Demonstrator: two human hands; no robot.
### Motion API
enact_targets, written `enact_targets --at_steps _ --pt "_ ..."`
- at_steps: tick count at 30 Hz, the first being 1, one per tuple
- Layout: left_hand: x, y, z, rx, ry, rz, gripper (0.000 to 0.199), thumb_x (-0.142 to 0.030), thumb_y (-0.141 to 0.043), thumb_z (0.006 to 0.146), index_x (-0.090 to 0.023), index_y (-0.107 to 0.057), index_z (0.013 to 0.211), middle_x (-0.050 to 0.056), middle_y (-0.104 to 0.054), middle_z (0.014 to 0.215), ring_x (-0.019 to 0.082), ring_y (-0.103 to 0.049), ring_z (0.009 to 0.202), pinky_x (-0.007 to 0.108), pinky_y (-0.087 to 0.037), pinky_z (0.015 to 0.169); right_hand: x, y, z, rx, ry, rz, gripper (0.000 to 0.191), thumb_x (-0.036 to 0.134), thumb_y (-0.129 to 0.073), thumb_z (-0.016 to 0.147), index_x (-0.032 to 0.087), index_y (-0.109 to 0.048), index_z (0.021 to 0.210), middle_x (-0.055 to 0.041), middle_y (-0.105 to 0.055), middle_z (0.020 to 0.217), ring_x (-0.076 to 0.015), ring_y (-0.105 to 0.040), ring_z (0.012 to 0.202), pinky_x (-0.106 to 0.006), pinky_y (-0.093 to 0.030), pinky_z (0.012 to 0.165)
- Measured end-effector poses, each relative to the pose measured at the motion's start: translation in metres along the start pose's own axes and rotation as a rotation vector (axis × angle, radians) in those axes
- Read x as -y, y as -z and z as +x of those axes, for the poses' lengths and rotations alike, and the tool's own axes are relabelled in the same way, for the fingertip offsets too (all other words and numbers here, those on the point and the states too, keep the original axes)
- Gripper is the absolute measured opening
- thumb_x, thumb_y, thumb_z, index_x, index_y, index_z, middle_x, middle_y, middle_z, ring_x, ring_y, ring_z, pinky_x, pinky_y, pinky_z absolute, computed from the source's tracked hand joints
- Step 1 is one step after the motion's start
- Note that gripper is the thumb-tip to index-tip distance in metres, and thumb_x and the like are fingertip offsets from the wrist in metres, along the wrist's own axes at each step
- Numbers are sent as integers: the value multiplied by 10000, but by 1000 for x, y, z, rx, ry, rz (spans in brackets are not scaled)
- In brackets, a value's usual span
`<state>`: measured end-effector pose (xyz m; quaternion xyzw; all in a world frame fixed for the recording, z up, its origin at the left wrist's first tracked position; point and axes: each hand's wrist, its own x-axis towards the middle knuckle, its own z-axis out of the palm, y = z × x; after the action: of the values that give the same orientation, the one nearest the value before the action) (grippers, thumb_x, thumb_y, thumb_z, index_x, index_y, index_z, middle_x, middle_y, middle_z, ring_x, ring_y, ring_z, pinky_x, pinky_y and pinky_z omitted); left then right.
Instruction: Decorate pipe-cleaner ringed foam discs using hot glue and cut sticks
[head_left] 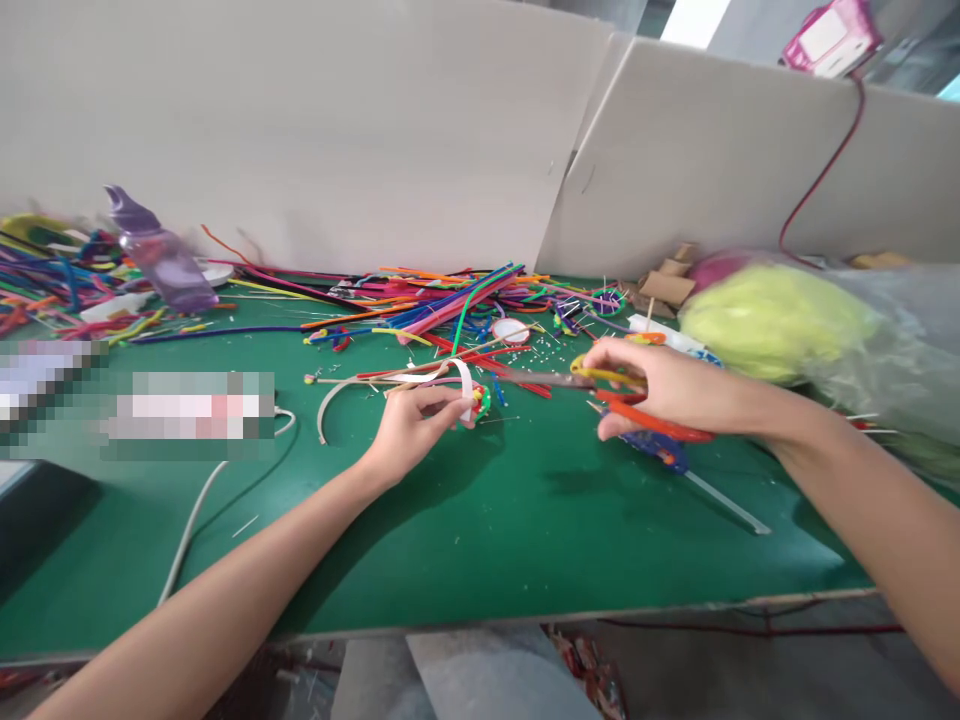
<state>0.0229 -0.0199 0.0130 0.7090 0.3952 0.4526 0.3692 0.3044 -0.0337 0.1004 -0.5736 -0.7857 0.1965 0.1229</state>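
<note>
At the left of the frame, a tangle of pipe cleaners (45, 290) spreads on the green bench (510, 540), with a purple bottle (169, 265) leaning at its right side. Lower down, a white cable (191, 515) curves toward the front edge, beside a pixelated patch I can't make out.

Near the middle, the left hand (416, 425) has its fingers pinched narrow on a looped white strip (466, 385), at a small green, red and yellow piece (482, 402). A curved beige band (328, 405) arcs out left of that hand. Behind, loose coloured stems (450, 300) run along the foot of the pale partition (300, 130), a round white lid (511, 330) among them.

Right of centre, the right hand (641, 390) has its fingers around yellow-and-orange scissors (652, 415). The blades point left, near the strip; whether they touch it, I can't tell. A pale rod (727, 503) slants out below that hand.

Green surface opens between the hands and down to the bench's front edge, giving both room toward the bottom. At the right, a yellow-green bundle (780, 315) and clear plastic (892, 350) crowd the right forearm.
</note>
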Motion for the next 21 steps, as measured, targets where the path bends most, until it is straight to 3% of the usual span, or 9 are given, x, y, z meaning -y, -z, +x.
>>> enact_targets --at_steps 3,10,21 --pt "-1 0 0 17 -18 -29 291 -403 -633 817 -167 -730 676 33 -735 677 136 -620 580 225 -501 564 -10 -5 3 104 -31 -33 464 497 -781 589 233 -555 896 20 -617 732 -162 -544 651 -268 -389 569" --pt "1 -1 0 16 -32 -37 286 -404 -632 815 -175 -731 676 28 -729 668 134 -604 572 233 -501 570 -12 -18 23 131 18 -33 446 511 -772 582 239 -530 839 74 -457 594 -127 -417 576 -254 -299 545" --pt "6 -1 -1 3 -29 42 256 -334 -585 855 -171 -722 714 23 -741 697 144 -626 595 239 -492 579 4 -27 40 207 63 102 432 527 -773 588 230 -576 833 66 -518 624 -126 -449 596 -253 -302 572"
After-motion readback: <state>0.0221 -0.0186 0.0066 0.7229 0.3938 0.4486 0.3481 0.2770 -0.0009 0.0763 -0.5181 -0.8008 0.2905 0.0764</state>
